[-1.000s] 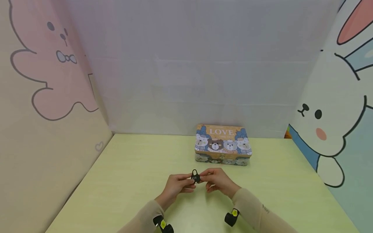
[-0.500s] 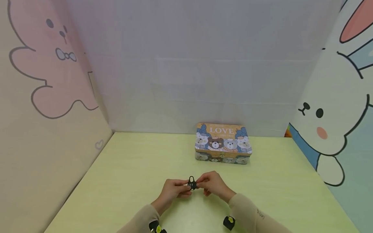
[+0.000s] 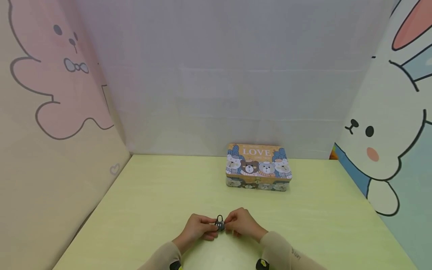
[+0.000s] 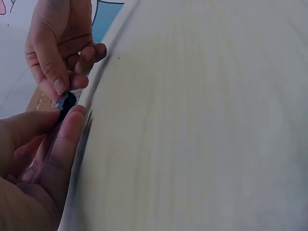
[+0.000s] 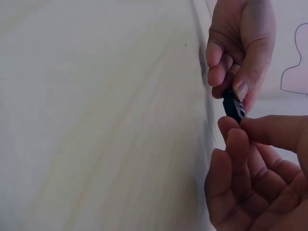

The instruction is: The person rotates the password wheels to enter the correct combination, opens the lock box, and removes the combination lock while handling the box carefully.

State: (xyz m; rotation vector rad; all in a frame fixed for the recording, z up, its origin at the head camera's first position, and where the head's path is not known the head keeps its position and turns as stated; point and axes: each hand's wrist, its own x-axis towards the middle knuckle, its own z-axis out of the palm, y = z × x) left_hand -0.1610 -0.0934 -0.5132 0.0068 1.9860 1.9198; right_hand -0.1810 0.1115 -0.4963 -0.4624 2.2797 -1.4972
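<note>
A small black combination padlock [image 3: 219, 225] is held between both hands in the head view, its looped shackle pointing up and number dials on its face. My left hand [image 3: 197, 227] pinches its left side between thumb and fingers. From the other side, the thumb and fingertips of my right hand [image 3: 243, 224] pinch the padlock's right edge. In the left wrist view the padlock [image 4: 66, 102] shows edge-on between the two thumbs. The right wrist view has the padlock [image 5: 233, 106] partly covered by fingertips.
A rectangular tin box [image 3: 258, 165] with bears and the word LOVE on its closed lid stands at the back of the pale yellow table [image 3: 162, 187]. A plain pale backdrop [image 3: 216, 93] rises behind it, and cartoon-printed panels flank both sides.
Both hands have drawn the padlock toward the person and slightly left. Their grip on it looks much the same. The tin box has stayed in place.
</note>
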